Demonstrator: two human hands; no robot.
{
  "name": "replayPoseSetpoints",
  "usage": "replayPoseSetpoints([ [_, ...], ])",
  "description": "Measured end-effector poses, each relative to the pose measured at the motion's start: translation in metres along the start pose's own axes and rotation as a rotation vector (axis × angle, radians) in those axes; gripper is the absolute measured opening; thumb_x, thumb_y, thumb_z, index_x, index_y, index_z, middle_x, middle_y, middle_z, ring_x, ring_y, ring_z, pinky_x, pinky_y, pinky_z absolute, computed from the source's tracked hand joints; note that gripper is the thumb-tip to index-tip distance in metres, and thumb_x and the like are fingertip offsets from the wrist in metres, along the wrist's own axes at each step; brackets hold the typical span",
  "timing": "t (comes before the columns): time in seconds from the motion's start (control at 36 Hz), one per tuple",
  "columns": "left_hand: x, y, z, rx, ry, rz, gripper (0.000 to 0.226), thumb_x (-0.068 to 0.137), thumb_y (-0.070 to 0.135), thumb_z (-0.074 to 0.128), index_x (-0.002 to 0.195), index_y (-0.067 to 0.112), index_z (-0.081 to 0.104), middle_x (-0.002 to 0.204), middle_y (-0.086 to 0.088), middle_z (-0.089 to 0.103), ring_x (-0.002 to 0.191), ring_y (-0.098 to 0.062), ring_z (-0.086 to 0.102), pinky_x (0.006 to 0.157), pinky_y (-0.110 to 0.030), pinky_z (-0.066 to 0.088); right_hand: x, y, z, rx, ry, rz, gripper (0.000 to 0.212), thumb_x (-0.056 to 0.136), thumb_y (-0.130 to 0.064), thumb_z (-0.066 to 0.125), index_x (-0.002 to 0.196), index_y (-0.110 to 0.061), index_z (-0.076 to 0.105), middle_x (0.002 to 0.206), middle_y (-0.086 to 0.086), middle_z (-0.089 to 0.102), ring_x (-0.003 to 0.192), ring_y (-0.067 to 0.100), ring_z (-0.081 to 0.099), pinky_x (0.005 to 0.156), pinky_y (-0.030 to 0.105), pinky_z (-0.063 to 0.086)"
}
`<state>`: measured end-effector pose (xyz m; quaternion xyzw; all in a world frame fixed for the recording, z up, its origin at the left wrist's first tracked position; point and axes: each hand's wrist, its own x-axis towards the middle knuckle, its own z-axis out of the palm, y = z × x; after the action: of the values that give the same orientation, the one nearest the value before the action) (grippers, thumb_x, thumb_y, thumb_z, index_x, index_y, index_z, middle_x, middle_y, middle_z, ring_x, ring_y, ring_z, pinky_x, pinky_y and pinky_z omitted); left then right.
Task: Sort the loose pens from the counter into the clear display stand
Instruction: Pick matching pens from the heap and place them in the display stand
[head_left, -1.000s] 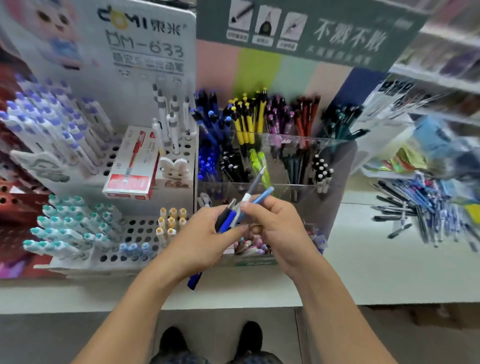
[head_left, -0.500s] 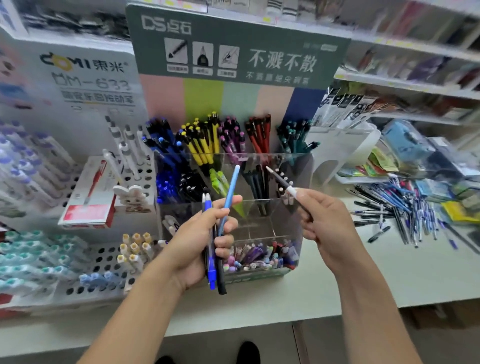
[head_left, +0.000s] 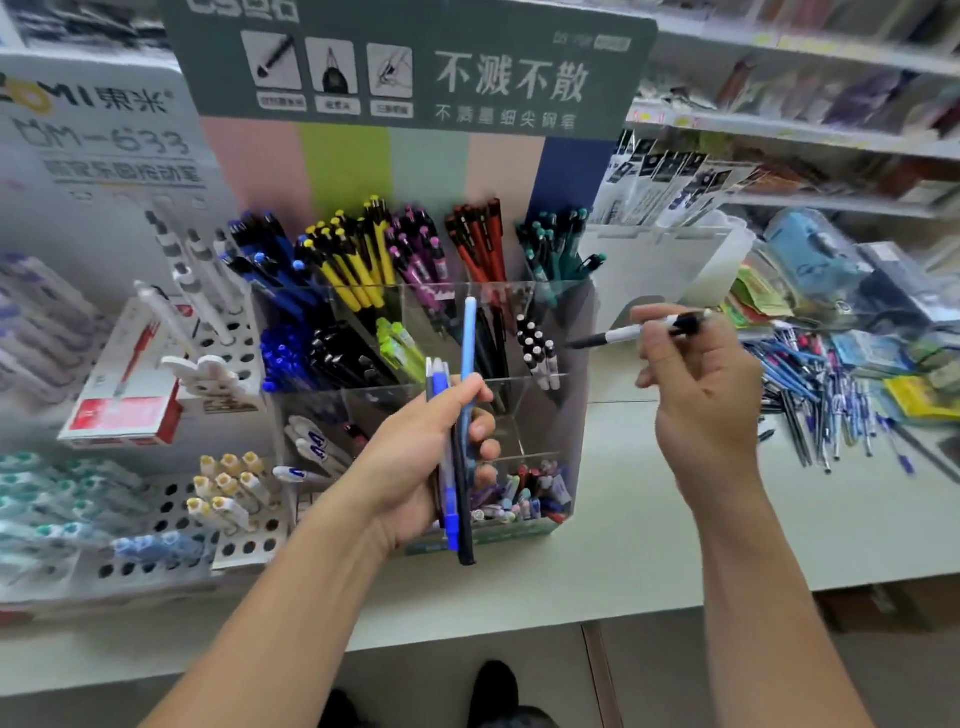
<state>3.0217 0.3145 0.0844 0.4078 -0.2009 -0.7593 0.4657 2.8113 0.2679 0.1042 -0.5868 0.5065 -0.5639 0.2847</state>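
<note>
Where the frame blurs at both sides, detail is lost: the loose pens (head_left: 826, 400) heaped on the counter (head_left: 649, 519) at far right read only as a blue-and-dark tangle, count unclear. Left hand (head_left: 421, 462) covers the stand's middle front cells; its fingers wrap a small bundle of pens (head_left: 452, 499), held roughly upright, one light blue pen (head_left: 469, 338) sticking well above the rest, lower ends poking out under the palm. Exact number in the bundle hard to tell, at least three. Right hand (head_left: 701, 395) pinches a white-and-black pen (head_left: 631, 333) near its clip end, pen nearly level, dark tip pointing left, just off the right wall of the clear display stand (head_left: 566, 415), not touching. Back cells hold blue, yellow, purple, red and teal pens; lowest front tray holds small mixed items, too small to identify. Bare counter lies between stand and the loose heap, and along the front edge. White perforated pen rack (head_left: 171, 545) sits tight against the stand's left side. Sign header cut off at top.
</note>
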Motion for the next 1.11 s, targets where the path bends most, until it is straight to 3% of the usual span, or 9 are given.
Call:
replayPoseSetpoints([
  [0.17, -0.002, -0.008, 0.003, 0.159, -0.006, 0.056, 0.023, 0.100, 0.028, 0.059, 0.112, 0.011, 0.068, 0.066, -0.002, 0.053, 0.057, -0.017, 0.055, 0.054, -0.027, 0.051, 0.026, 0.019, 0.027, -0.477, -0.133, -0.231, 0.019, 0.095, -0.010, 0.068, 0.113, -0.013, 0.072, 0.097, -0.001, 0.068, 0.080, 0.007, 0.058, 0.078, 0.012, 0.045],
  [0.31, -0.004, -0.010, -0.005, 0.218, 0.021, 0.073, 0.023, 0.099, 0.028, 0.060, 0.114, 0.014, 0.071, 0.071, -0.007, 0.065, 0.062, -0.020, 0.064, 0.057, -0.029, 0.055, 0.037, 0.027, 0.047, -0.845, -0.288, -0.154, 0.024, 0.096, -0.015, 0.062, 0.119, -0.021, 0.066, 0.095, 0.012, 0.072, 0.086, 0.034, 0.064, 0.075, 0.041, 0.054],
  [0.47, -0.002, -0.014, -0.015, 0.193, 0.065, 0.031, 0.025, 0.103, 0.028, 0.056, 0.116, 0.009, 0.066, 0.064, 0.001, 0.043, 0.051, -0.011, 0.040, 0.045, -0.021, 0.038, 0.040, 0.023, 0.055, -1.056, -0.486, -0.075, 0.028, 0.106, -0.024, 0.042, 0.119, -0.011, 0.063, 0.121, 0.012, 0.055, 0.102, 0.041, 0.058, 0.080, 0.046, 0.049],
  [0.56, -0.002, -0.012, -0.018, 0.177, 0.059, -0.013, 0.012, 0.103, 0.019, 0.057, 0.107, 0.009, 0.061, 0.063, 0.005, 0.036, 0.049, -0.006, 0.029, 0.040, -0.015, 0.028, 0.028, 0.014, 0.053, -0.914, -0.335, -0.075, 0.028, 0.102, -0.020, 0.048, 0.125, -0.012, 0.063, 0.126, 0.009, 0.052, 0.100, 0.031, 0.057, 0.086, 0.040, 0.046],
  [0.64, -0.004, -0.010, -0.022, 0.165, 0.021, -0.037, 0.014, 0.100, 0.011, 0.059, 0.095, 0.017, 0.047, 0.064, 0.005, 0.037, 0.046, -0.006, 0.027, 0.037, -0.015, 0.027, 0.000, -0.008, 0.054, -0.612, -0.080, -0.079, 0.021, 0.097, -0.017, 0.058, 0.113, -0.017, 0.072, 0.106, -0.003, 0.063, 0.088, 0.009, 0.054, 0.083, 0.023, 0.043],
  [0.72, -0.007, -0.008, -0.026, 0.154, -0.057, -0.064, 0.023, 0.097, 0.009, 0.061, 0.095, 0.020, 0.041, 0.065, 0.005, 0.036, 0.045, -0.005, 0.025, 0.036, -0.014, 0.024, -0.030, -0.022, 0.069, -0.164, -0.255, 0.265, 0.015, 0.094, -0.030, 0.070, 0.088, -0.019, 0.077, 0.069, -0.013, 0.067, 0.060, 0.000, 0.055, 0.060, 0.021, 0.044],
  [0.86, -0.015, -0.004, -0.026, 0.247, -0.141, -0.069, 0.019, 0.091, 0.016, 0.067, 0.076, 0.027, 0.065, 0.064, 0.004, 0.036, 0.046, -0.005, 0.025, 0.038, -0.014, 0.023, -0.041, -0.017, 0.090, 0.281, -0.462, 0.663, 0.022, 0.099, -0.016, 0.062, 0.104, 0.004, 0.070, 0.059, -0.002, 0.062, 0.045, 0.001, 0.051, 0.043, 0.014, 0.039],
  [0.97, -0.019, -0.001, -0.031, 0.235, -0.090, -0.045, 0.011, 0.099, 0.022, 0.059, 0.099, 0.013, 0.053, 0.064, 0.003, 0.042, 0.042, -0.004, 0.029, 0.037, -0.013, 0.023, -0.040, -0.012, 0.098, 0.403, -0.409, 0.690, 0.015, 0.100, -0.016, 0.061, 0.096, -0.005, 0.070, 0.064, 0.001, 0.060, 0.057, 0.015, 0.048, 0.054, 0.030, 0.037],
  [1.11, -0.025, 0.001, -0.045, 0.143, -0.025, 0.024, 0.027, 0.104, 0.019, 0.051, 0.125, 0.015, 0.067, 0.066, 0.003, 0.043, 0.039, -0.002, 0.025, 0.033, -0.013, 0.023, -0.029, -0.017, 0.097, 0.598, -0.073, 0.621, 0.016, 0.104, -0.012, 0.052, 0.092, -0.012, 0.062, 0.068, -0.004, 0.062, 0.063, 0.008, 0.058, 0.050, 0.017, 0.047],
])
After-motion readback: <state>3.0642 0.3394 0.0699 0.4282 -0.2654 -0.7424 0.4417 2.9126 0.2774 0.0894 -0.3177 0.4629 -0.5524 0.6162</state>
